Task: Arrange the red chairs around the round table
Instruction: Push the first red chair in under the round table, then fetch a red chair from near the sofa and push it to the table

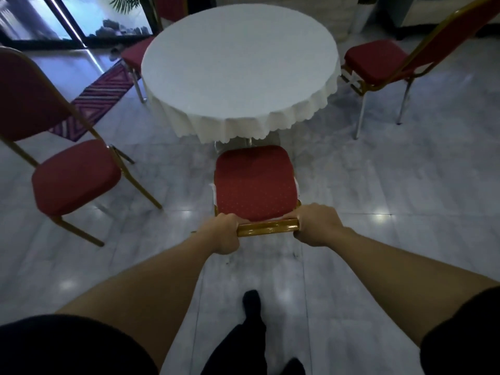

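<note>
A round table under a white scalloped cloth stands in the middle. Right in front of me is a red chair with a gold frame, its seat front near the hanging cloth. My left hand and my right hand both grip the gold top rail of its back. A second red chair stands at the left, apart from the table and angled toward it. A third is at the right, close to the table edge. A fourth is at the far left, its seat partly hidden by the table.
The floor is glossy grey marble tile with light reflections. A purple patterned rug lies at the left by glass doors. A white planter stands at the back right. My dark-clothed legs and feet are below the chair.
</note>
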